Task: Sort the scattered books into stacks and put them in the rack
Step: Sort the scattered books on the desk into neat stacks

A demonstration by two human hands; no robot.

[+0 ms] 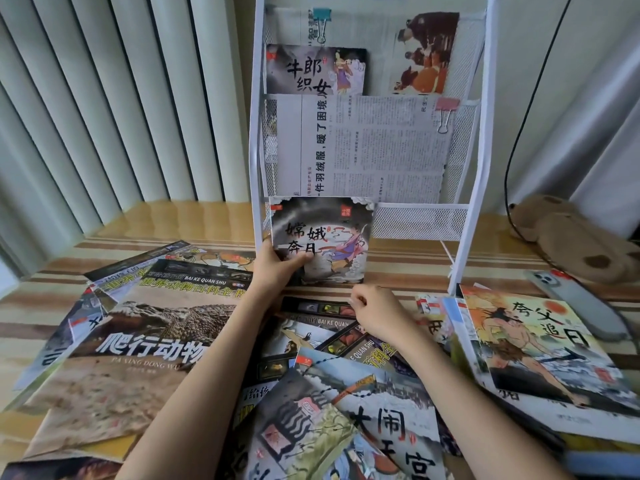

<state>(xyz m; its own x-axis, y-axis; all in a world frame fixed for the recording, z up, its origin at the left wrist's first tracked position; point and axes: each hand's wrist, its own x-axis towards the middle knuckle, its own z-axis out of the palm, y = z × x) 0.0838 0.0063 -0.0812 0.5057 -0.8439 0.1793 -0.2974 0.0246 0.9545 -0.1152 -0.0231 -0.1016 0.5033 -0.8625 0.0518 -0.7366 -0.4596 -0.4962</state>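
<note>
The left hand (pixel 277 268) has its grip closed on the lower left corner of a grey picture book (pixel 322 237), held upright in front of the white rack's (pixel 471 216) bottom tier; the right hand (pixel 377 313), fingers curled and holding nothing, hovers over the scattered books (pixel 346 393) on the striped surface.

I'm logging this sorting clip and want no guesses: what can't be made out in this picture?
- Head view: whether the grey picture book gripped by the left hand already sits in the white rack; its lower edge hides the contact.
- Head view: whether the right hand pinches anything; its curled fingers hide it.
- Head view: the floor books' titles; the forearms and overlapping covers hide them.
- Head view: the brown plush toy, cut off by the right edge.
</note>
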